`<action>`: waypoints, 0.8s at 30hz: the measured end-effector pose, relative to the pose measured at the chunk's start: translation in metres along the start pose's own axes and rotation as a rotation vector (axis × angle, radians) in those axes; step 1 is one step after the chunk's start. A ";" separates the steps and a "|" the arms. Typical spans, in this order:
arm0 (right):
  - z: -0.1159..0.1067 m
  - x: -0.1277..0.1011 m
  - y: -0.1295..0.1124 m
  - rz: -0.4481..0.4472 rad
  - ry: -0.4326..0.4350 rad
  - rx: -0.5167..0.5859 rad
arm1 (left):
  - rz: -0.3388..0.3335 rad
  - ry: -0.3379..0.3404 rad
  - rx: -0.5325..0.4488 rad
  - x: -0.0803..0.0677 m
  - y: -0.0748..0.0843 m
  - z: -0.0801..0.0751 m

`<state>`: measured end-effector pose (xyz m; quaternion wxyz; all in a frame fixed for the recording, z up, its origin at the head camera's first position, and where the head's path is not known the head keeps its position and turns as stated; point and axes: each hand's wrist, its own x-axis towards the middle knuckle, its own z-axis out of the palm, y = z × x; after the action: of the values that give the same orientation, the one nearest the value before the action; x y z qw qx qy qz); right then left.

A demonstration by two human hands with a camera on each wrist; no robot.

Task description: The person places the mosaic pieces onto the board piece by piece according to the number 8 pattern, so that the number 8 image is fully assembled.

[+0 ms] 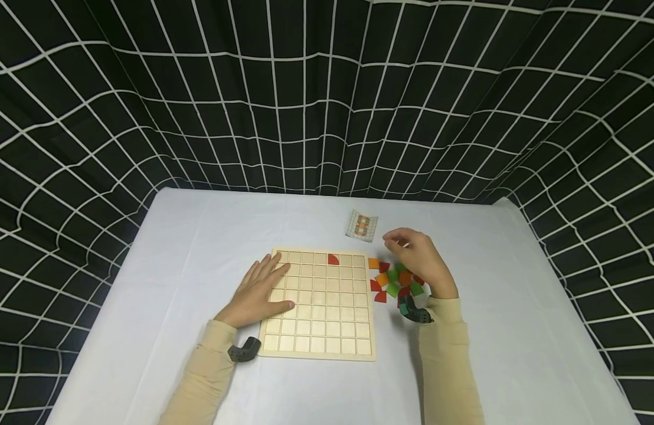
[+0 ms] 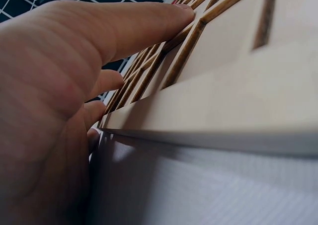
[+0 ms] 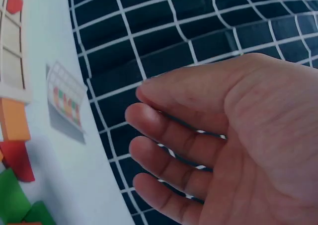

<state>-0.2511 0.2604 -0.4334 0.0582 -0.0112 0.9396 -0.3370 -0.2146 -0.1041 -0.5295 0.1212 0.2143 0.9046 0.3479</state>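
Observation:
A pale wooden grid board (image 1: 318, 313) lies on the white table. My left hand (image 1: 256, 293) rests on its left side with fingers spread; in the left wrist view the thumb (image 2: 149, 29) reaches over the board's raised edge. One red quarter-circle piece (image 1: 333, 260) sits in a cell of the top row. My right hand (image 1: 419, 258) hovers above and behind the pile of red, green and orange pieces (image 1: 392, 289), right of the board. In the right wrist view its fingers (image 3: 159, 153) are loosely bent, with nothing between them and the thumb.
A small paper card (image 1: 362, 226) with a coloured grid pattern lies behind the board, near its back right corner. The white table (image 1: 199, 236) meets a black curtain (image 1: 316, 106) with white grid lines at the back and sides.

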 end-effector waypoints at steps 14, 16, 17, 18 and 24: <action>0.024 0.015 0.020 0.012 -0.180 -0.072 | 0.003 -0.006 0.009 0.000 -0.001 0.001; 0.028 0.016 0.021 0.005 -0.206 -0.095 | 0.001 -0.008 0.010 0.000 -0.001 0.000; 0.029 0.016 0.021 0.000 -0.213 -0.107 | 0.002 -0.008 0.010 0.000 -0.001 0.000; 0.031 0.017 0.022 -0.001 -0.218 -0.120 | 0.002 -0.008 0.008 0.000 -0.001 0.000; 0.037 0.016 0.021 0.019 -0.218 -0.158 | -0.001 -0.011 0.011 0.000 -0.001 0.000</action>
<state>-0.2623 0.2527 -0.4769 0.1621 -0.0432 0.9514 -0.2583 -0.2147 -0.1049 -0.5296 0.1250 0.2165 0.9059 0.3418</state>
